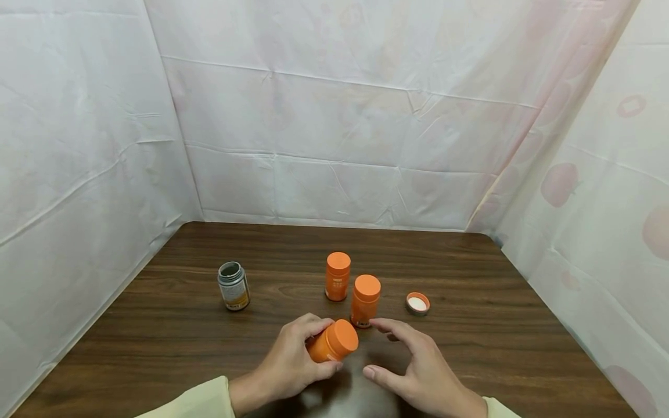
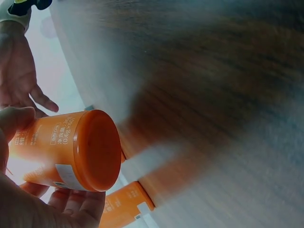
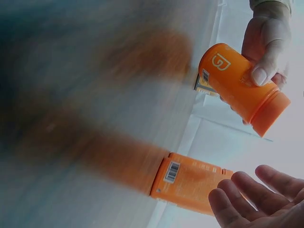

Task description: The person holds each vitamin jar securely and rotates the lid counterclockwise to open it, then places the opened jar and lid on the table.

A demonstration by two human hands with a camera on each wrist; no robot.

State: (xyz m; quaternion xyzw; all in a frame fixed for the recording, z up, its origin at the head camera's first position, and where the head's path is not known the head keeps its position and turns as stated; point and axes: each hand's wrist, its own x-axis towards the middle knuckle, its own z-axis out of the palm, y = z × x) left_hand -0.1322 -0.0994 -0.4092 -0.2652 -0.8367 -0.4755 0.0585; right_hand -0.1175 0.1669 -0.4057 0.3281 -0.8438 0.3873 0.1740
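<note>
My left hand [image 1: 290, 357] grips an orange bottle [image 1: 333, 342] round its body, thumb on the near side. The bottle is held tilted above the table, its orange cap on and leaning to the right. In the left wrist view the base of this bottle [image 2: 99, 151] faces the camera, with a white label patch beside it. My right hand [image 1: 418, 368] stands to the right with fingers spread and nothing between them. Its fingertips are near a capped orange bottle [image 1: 366, 302] that stands upright; whether they touch it I cannot tell. Another capped orange bottle [image 1: 338, 277] stands just behind.
An uncapped grey jar [image 1: 233, 286] with a white and yellow label stands at the left. An orange-rimmed lid [image 1: 417, 303] lies at the right, its white inside facing up. The dark wooden table [image 1: 261, 238] is bordered by white sheets [image 1: 334, 116] at the back and sides.
</note>
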